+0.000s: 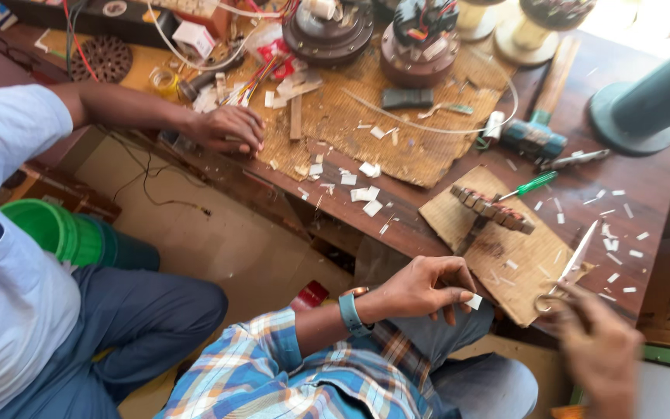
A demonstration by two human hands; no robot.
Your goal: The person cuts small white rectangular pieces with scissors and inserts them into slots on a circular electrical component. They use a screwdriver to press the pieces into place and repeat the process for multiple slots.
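- Two hands work at the edge of a cluttered wooden workbench point(428, 233), cutting small slips, by the look of it.
- Blurred at five o'clock, the right hand point(602, 349) is closed around a pair of scissors point(571, 268), blades pointing to one o'clock.
- Left hand point(420, 289), wearing a blue wristband, pinches a small white paper piece point(474, 301) at its fingertips, at nine o'clock from the scissors; the next snip likely needs it brought to the blades.

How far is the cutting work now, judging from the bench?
Done: many small white cut pieces lie scattered on the wooden bench. In hand: the left hand pinches one white piece, and the right hand holds scissors. Left: cannot tell; no uncut stock is clearly visible.
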